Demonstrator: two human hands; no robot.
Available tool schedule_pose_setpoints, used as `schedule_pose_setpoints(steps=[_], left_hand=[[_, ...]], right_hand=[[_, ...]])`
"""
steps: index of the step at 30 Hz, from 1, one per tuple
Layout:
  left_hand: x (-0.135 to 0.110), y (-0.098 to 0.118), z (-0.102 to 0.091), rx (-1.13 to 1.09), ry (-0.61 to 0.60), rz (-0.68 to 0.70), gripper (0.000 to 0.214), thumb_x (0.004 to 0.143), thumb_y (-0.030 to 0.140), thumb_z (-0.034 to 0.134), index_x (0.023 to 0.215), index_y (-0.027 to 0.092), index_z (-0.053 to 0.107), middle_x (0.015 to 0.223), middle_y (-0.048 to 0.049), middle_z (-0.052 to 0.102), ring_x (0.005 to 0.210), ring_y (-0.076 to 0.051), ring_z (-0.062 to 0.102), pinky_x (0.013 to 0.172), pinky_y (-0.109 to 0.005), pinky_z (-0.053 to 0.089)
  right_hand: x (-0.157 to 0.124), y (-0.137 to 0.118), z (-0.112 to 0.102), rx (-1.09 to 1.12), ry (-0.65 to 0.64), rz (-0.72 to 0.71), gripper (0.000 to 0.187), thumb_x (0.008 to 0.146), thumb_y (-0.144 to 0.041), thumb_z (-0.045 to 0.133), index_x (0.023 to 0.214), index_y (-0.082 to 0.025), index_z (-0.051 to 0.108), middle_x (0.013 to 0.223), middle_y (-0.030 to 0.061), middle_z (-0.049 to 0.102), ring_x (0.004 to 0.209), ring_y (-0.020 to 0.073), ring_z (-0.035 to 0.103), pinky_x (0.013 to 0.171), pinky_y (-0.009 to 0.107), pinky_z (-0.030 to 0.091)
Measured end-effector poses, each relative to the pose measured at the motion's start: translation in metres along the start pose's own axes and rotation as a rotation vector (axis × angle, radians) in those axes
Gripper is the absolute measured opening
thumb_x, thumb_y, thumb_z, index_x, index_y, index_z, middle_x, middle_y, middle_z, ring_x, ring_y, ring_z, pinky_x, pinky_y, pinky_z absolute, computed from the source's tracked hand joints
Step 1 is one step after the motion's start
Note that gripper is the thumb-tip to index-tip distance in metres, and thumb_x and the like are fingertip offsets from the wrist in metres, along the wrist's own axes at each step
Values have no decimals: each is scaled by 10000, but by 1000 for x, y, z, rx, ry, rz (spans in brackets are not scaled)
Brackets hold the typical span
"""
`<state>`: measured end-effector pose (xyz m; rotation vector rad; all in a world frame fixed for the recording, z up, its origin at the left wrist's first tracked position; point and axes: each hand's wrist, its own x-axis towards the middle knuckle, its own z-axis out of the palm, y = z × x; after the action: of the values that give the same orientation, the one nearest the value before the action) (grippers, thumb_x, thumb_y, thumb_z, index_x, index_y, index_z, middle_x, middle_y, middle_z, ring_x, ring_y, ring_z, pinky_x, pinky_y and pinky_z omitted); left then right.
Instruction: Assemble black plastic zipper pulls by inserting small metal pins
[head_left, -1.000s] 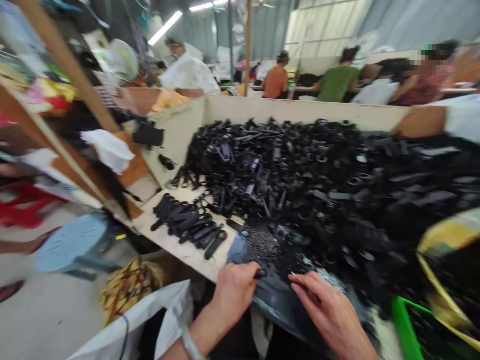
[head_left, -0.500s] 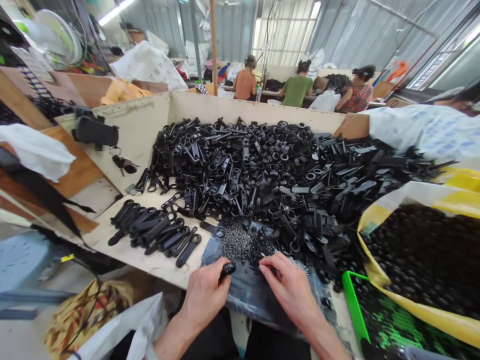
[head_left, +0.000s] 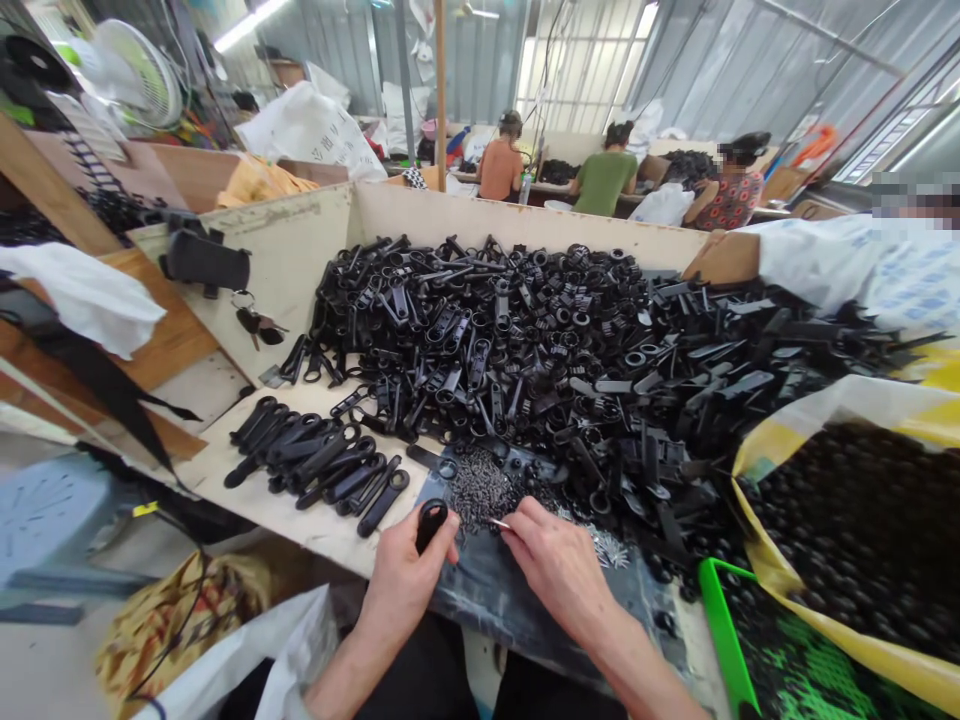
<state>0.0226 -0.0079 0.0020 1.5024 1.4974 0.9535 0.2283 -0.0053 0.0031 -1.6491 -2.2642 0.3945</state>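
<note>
Head view showed a wide desk (head_left: 300, 520) with low walls, and most of it was buried under a big heap of black plastic parts (head_left: 570, 350). To the right sat a yellow bag (head_left: 832, 400) full of small dark bits, with a green crate (head_left: 716, 620) just below it. On the left lay a neat row of black pull tabs (head_left: 322, 462), apart from the heap. A dark sheet (head_left: 525, 600) lay at the near edge, with a little pile of tiny metal pins (head_left: 476, 485) on it.

The left hand (head_left: 405, 580) pinched one black pull tab (head_left: 430, 522) upright, fingers shut around it. The right hand (head_left: 559, 560) held a thin pin (head_left: 495, 523) between finger and thumb, its tip pointing at the tab and close to it.

To do this well, I think the tab should be kept steady and the pin lined up straight with its hole.

Open room was small: only the dark sheet and the bare strip by the row. The near edge was right under the wrists, so loose pins could roll off.
</note>
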Motion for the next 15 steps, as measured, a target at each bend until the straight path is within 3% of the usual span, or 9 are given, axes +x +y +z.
schedule_pose_setpoints(steps=[3, 9, 15], left_hand=[[-3, -1, -2, -108, 60, -52, 411, 927, 526, 584, 671, 208, 628, 617, -5, 633, 660, -175, 596, 658, -268, 451], [-19, -4, -3, -291, 141, -197, 438, 851, 608, 626, 892, 173, 645, 564, 18, 648, 371, -88, 398, 386, -210, 302], [-27, -1, 0, -528, 201, -351, 491, 732, 603, 779, 874, 151, 647, 549, 12, 651, 359, -62, 410, 369, -167, 272]], right_hand=[[3, -1, 2, 78, 12, -21, 238, 1004, -177, 511, 855, -219, 691, 864, 26, 663, 696, 168, 645, 574, 258, 339], [-10, 13, -12, 350, 106, 74, 293, 1045, -371, 457, 932, -218, 679, 884, 31, 718, 752, 178, 666, 672, 247, 484], [-35, 8, -9, 456, 88, 202, 368, 1041, -435, 464, 941, -178, 708, 787, 37, 763, 620, 175, 663, 529, 234, 485]])
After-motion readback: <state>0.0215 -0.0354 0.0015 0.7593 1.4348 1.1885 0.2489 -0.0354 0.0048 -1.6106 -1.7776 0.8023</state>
